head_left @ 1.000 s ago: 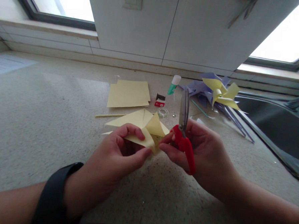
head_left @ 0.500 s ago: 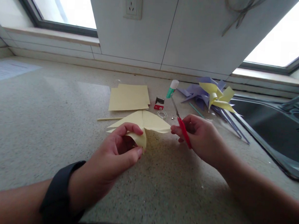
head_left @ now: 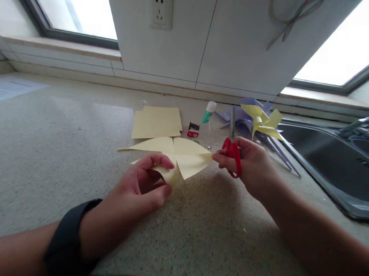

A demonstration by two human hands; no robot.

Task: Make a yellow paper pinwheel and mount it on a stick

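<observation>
Your left hand (head_left: 135, 195), grip narrow, holds a curled flap of yellow paper (head_left: 192, 165). Your right hand (head_left: 255, 168) pinches another corner and holds red-handled scissors (head_left: 229, 146).

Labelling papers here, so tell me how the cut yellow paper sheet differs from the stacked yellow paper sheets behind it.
The cut yellow paper sheet is slit into flaps; the stacked yellow paper sheets show no cuts. The cut sheet curls at the left hand, while the stacked sheets lie flat. The right hand pinches the cut sheet's corner; neither hand touches the stacked sheets. Both are pale yellow.
</observation>
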